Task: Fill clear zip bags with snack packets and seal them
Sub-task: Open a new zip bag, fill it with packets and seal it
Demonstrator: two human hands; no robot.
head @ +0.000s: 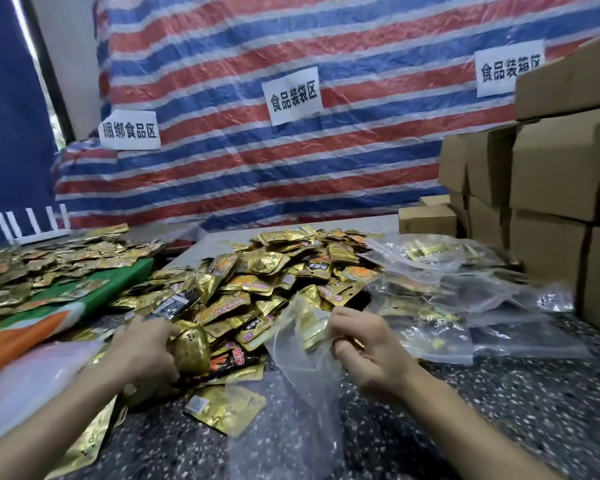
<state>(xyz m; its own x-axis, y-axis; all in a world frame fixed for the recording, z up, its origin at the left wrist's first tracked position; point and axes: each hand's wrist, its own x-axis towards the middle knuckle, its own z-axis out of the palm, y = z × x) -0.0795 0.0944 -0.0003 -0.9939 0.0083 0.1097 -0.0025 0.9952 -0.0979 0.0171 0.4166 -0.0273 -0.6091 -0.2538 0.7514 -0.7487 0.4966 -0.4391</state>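
Speckled table (499, 410), striped tarp (291, 168) behind. Filling step, I judge: left hand (146, 351) grips gold snack packets (191, 348), right hand (364, 351) pinches the clear zip bag (298, 368) at its rim; next, feed them inside.

My two arms, bare
I see my left hand (142, 351) and right hand (364, 351) uncovered, both forearms bare down to the frame's edge.

Food-packing workshop: snack packets (274, 282) heaped on the table (499, 410), paper zone signs (293, 95) on the striped tarp (378, 150) behind it, cartons (548, 168) stacked beside.
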